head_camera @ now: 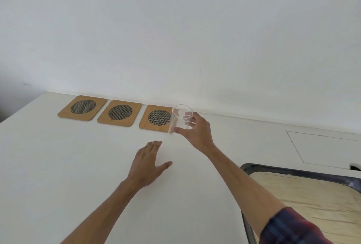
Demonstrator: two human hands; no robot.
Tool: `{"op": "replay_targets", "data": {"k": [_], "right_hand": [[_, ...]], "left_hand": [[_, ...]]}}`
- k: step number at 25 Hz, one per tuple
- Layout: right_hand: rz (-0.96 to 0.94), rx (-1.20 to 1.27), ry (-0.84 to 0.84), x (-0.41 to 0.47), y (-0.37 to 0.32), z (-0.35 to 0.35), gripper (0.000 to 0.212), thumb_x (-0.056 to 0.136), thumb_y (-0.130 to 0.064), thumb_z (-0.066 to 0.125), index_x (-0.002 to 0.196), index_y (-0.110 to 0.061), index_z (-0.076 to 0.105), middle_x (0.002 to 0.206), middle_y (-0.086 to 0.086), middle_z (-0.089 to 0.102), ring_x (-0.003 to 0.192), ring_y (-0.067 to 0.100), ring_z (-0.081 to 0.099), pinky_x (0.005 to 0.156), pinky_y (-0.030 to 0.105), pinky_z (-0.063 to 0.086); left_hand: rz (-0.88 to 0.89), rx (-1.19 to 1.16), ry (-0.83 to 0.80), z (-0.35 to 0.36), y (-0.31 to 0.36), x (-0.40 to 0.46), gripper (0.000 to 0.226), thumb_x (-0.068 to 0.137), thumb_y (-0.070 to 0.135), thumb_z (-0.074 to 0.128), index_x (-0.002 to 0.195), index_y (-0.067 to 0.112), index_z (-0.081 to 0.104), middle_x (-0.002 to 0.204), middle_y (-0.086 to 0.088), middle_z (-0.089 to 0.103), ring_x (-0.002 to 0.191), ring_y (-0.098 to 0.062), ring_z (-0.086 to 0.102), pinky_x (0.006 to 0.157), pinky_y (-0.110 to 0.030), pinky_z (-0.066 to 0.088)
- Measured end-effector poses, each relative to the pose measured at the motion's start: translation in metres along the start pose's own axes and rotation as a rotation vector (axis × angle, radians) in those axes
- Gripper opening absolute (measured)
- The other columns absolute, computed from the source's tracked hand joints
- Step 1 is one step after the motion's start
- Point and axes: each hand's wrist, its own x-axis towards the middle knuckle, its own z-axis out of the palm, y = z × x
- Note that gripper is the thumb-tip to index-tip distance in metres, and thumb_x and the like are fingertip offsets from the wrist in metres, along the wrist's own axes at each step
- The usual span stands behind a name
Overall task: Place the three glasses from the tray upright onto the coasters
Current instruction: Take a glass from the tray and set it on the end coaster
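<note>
Three wooden coasters with dark mesh discs lie in a row along the wall: the left coaster [83,108], the middle coaster [120,112] and the right coaster [157,118]. My right hand [197,133] holds a clear glass [181,118] upright, just above the right edge of the right coaster. My left hand [147,162] hovers flat over the white table, fingers apart, holding nothing. A dark-rimmed tray [246,167] with a beige cloth liner sits at the lower right; no other glasses show in it.
The white table [58,165] meets a white wall behind the coasters. A thin rectangular outline [322,146] marks the tabletop at the right. A plaid sleeve [293,228] covers my right upper arm.
</note>
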Motion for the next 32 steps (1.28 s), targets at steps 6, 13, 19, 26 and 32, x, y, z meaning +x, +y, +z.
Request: {"op": "replay_targets", "data": {"k": [6,13,19,26,32], "right_hand": [[0.028,-0.036,-0.021,0.049,0.004,0.036,0.069,0.061,-0.039,0.094,0.117,-0.013,0.062,0.120,0.003,0.071,0.108,0.019,0.069,0.097,0.041,0.054],[0.051,-0.034,-0.043,0.093,0.011,0.075,0.077,0.060,-0.041,0.093,0.124,-0.013,0.060,0.126,0.005,0.068,0.114,0.017,0.064,0.100,0.038,0.052],[0.026,-0.075,-0.036,0.111,0.014,0.097,0.072,0.060,-0.046,0.091,0.121,-0.022,0.061,0.102,-0.008,0.064,0.096,0.005,0.060,0.089,0.027,0.048],[0.046,-0.088,-0.053,0.123,0.008,0.103,0.077,0.062,-0.043,0.090,0.127,-0.021,0.057,0.118,0.003,0.068,0.109,0.018,0.064,0.098,0.039,0.051],[0.079,-0.138,-0.118,0.123,0.010,0.101,0.091,0.062,-0.050,0.088,0.138,-0.022,0.048,0.131,0.005,0.063,0.122,0.020,0.060,0.104,0.038,0.046]], "left_hand": [[0.018,0.218,-0.070,0.007,-0.041,0.001,0.090,0.082,0.078,0.014,0.154,0.023,0.014,0.165,0.002,0.002,0.151,-0.015,-0.005,0.121,-0.047,-0.003],[0.010,0.226,-0.083,0.013,-0.053,0.011,0.087,0.084,0.078,0.015,0.155,0.028,0.003,0.165,0.005,-0.005,0.150,-0.012,-0.010,0.121,-0.046,-0.009],[0.019,0.238,-0.080,0.014,-0.054,0.013,0.087,0.084,0.078,0.014,0.155,0.028,0.003,0.165,0.004,-0.005,0.150,-0.013,-0.009,0.121,-0.048,-0.007],[0.021,0.256,-0.082,0.016,-0.055,0.013,0.088,0.083,0.078,0.011,0.154,0.028,0.001,0.165,0.004,-0.006,0.150,-0.013,-0.010,0.121,-0.048,-0.007],[0.022,0.254,-0.077,0.014,-0.054,0.012,0.087,0.084,0.078,0.013,0.155,0.028,0.003,0.165,0.003,-0.005,0.150,-0.014,-0.009,0.121,-0.048,-0.006]]}}
